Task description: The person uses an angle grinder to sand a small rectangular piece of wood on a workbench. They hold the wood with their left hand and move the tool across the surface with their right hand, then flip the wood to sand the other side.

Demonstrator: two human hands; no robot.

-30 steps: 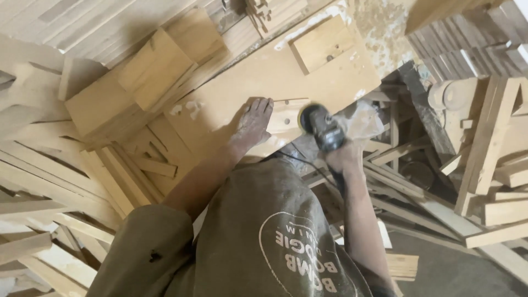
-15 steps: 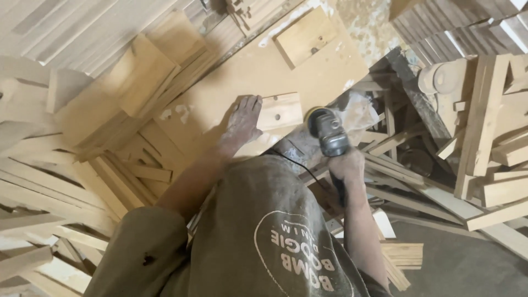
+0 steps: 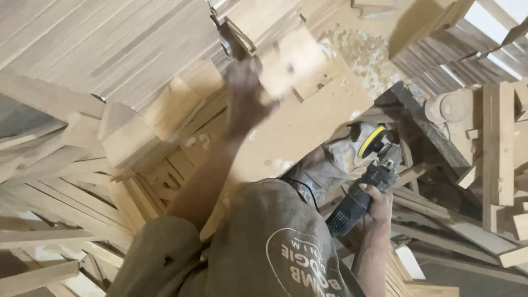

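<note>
My left hand (image 3: 245,93) is stretched out over the far part of the wooden workbench (image 3: 308,124) and grips a small pale wood block (image 3: 286,69), blurred by motion. My right hand (image 3: 379,201) holds a dark angle sander (image 3: 366,181) by its body, off the bench at the right. The sander's round yellow-edged disc (image 3: 373,140) is tilted up and touches nothing. Its black cord runs back toward my body.
Stacks of pale boards (image 3: 110,49) fill the far left, with loose slats (image 3: 60,220) piled at the near left. Sawdust (image 3: 363,52) lies beyond the bench. Wooden frames and offcuts (image 3: 495,159) crowd the right side. Another flat block (image 3: 308,82) lies on the bench.
The left hand has lifted the small block off the bench and carried it away from me. The right hand pulled the sander back off the bench and tipped its disc upward.
</note>
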